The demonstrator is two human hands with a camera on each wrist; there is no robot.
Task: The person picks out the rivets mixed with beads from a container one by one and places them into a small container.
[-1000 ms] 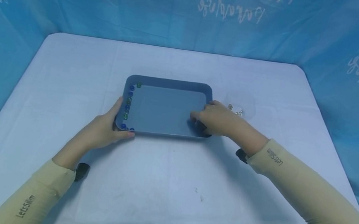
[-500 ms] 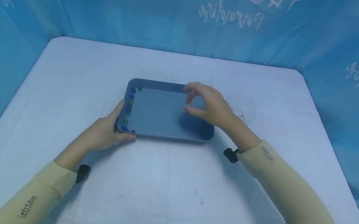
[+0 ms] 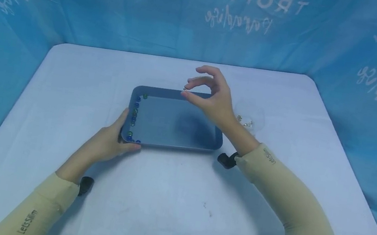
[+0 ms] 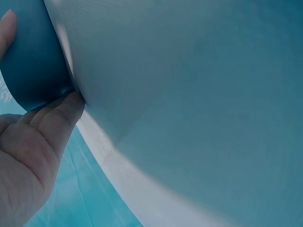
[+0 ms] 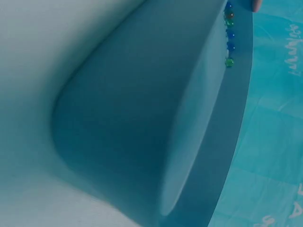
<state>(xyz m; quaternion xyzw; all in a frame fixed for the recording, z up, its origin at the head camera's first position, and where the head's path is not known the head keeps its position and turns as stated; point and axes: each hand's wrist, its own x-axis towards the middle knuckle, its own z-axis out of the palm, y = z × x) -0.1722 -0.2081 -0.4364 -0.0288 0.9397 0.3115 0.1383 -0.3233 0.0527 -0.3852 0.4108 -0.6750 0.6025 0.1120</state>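
Observation:
A blue-grey rectangular tray (image 3: 161,123) sits on the white table. My left hand (image 3: 104,143) grips its near left corner, with the thumb along the front side and the fingers at the left side. Glass marbles (image 3: 135,113), blue and green, line the tray's left wall; the right wrist view also shows a reddish marble (image 5: 230,14). Above the far rim, my right hand (image 3: 215,101) pinches a tiny shiny piece (image 3: 184,89) between thumb and finger, its other fingers curved. The piece is too small to identify, and the right wrist view does not show this hand.
Right of the tray lies a clear round dish (image 3: 257,114), hard to make out, with several small shiny metal pieces (image 3: 248,124). A white cloth (image 3: 168,200) covers the table, and a blue printed curtain (image 3: 145,16) hangs around its back and sides.
From inside the tray's right end, my right hand has risen and moved left toward the far rim. The tiny piece now shows at its fingertips. My left hand stays at the tray corner.

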